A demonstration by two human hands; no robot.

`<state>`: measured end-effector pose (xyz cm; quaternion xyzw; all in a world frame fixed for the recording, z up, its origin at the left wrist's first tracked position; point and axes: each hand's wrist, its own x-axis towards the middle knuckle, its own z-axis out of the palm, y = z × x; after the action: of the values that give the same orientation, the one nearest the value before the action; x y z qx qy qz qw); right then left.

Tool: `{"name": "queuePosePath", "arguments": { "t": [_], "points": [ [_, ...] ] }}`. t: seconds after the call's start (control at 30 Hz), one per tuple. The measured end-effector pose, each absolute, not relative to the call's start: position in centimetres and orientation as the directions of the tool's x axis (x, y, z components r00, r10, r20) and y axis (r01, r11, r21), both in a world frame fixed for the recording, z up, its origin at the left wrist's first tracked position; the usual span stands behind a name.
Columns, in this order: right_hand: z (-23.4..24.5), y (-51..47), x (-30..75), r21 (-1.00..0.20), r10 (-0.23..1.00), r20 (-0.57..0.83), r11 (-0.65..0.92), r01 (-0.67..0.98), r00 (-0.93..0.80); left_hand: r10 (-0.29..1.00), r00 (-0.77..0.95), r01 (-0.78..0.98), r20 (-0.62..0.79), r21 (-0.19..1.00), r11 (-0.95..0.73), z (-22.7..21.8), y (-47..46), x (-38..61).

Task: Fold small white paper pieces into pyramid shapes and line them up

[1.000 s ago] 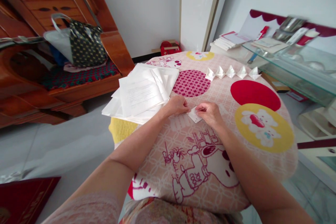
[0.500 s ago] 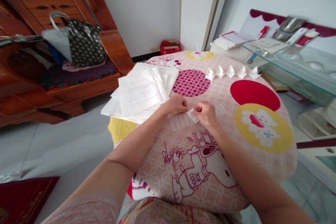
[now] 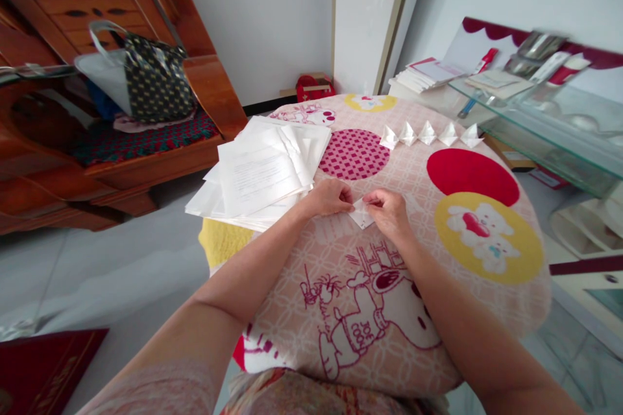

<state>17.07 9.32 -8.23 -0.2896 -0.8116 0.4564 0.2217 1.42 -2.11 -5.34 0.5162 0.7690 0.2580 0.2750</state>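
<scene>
A small folded piece of white paper (image 3: 361, 215) lies on the patterned tablecloth between my two hands, one corner pointing toward me. My left hand (image 3: 331, 197) is closed, its fingertips pinching the paper's left corner. On the other side, my right hand (image 3: 388, 209) pinches the upper right part between thumb and fingers. Several folded white paper shapes (image 3: 427, 133) with pointed tops stand in a row farther back on the right. To the left of my hands is a loose stack of white paper sheets (image 3: 257, 178), the top one bearing faint print.
The round table's tablecloth (image 3: 335, 301) has cartoon figures and coloured circles. At right stands a glass shelf (image 3: 545, 126) with metal bowls (image 3: 542, 45) and a stack of papers (image 3: 431, 72). A wooden bench (image 3: 146, 162) at left carries a patterned bag (image 3: 156, 78).
More of the folded paper shows between my hands, and its near corner is plainer to see. Both hands have shifted slightly, the right one a little to the right.
</scene>
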Motion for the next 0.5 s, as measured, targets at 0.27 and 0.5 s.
{"name": "queuePosePath", "arguments": {
  "t": [0.27, 0.5],
  "points": [
    [-7.6, 10.6, 18.0, -0.844, 0.691, 0.102, 0.441, 0.305, -0.716, 0.920, -0.377, 0.753, -0.103, 0.544, 0.370, -5.6, -1.7, 2.6],
    [-7.0, 10.6, 17.9, -0.622, 0.574, 0.223, 0.706, 0.338, -0.788, 0.878, -0.464, 0.752, -0.122, 0.471, 0.462, -5.2, -1.5, 3.1]
  ]
}}
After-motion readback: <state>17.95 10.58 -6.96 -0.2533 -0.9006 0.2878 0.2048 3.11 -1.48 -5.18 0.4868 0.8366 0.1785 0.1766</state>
